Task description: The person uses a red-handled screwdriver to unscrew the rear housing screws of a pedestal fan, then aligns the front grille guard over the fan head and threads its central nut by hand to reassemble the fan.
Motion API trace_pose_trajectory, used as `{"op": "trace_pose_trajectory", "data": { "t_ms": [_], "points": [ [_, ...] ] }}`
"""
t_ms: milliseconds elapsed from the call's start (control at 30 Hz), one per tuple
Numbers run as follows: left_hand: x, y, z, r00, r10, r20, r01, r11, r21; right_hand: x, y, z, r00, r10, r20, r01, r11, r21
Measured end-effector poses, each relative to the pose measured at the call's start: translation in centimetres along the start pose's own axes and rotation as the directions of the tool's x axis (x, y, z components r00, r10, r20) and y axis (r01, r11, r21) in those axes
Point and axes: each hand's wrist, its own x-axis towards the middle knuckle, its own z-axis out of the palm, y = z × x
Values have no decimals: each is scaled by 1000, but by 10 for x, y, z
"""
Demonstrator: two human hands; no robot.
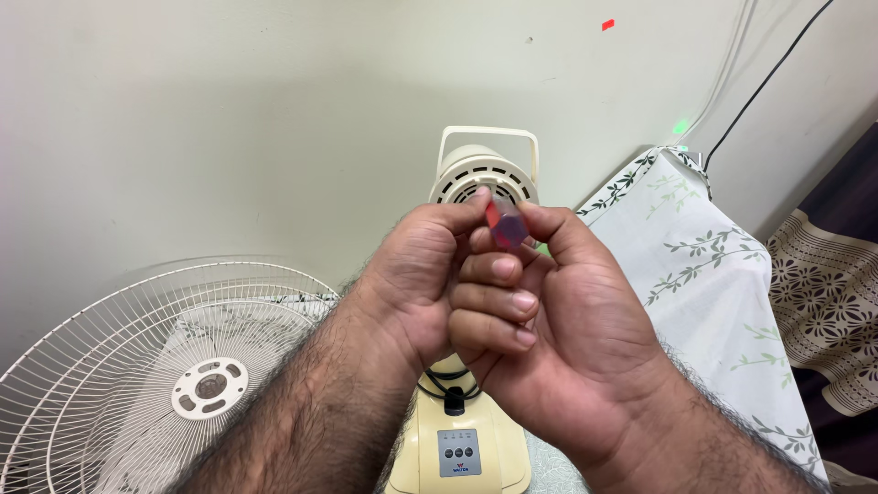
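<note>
Both hands meet above the fan motor (483, 174). The left hand (416, 274) and right hand (558, 311) close their fingers (498, 268) on a small red and purple screwdriver (505, 224), apparently getting it ready; aiming it would need a steadier grip.

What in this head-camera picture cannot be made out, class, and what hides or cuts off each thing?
- Small red and purple object, head view: mostly covered by the fingertips of the left hand and right hand; its kind is unclear.
- Fan motor housing: lower part hidden behind both hands.
- Fan stand's button panel: too small to read, base cut by the bottom edge.
- Wire fan guard: cut by the left and bottom edges.
</note>
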Motion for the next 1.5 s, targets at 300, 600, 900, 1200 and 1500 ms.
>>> {"op": "trace_pose_trajectory", "data": {
  "t_ms": [300,600,900,1200,1500],
  "points": [
    [7,-1,6,994,32,-105,-26,998,56,0,-6,-18,999,-43,25,48,976,-211],
    [1,2,19,911,301,-282,-156,884,440,-2,-9,-20,949,-262,-175,126,826,-550],
    [0,-1,17,952,222,-212,-140,929,343,-1,-21,-13,997,-53,-60,33,955,-296],
    [6,-5,4,980,61,188,-23,980,-198,-4,-10,1,978,131,162,-181,921,344],
    [5,-4,15,969,83,-231,-53,990,133,-5,-10,-9,1000,29,0,-28,979,-204]
  ]
}}
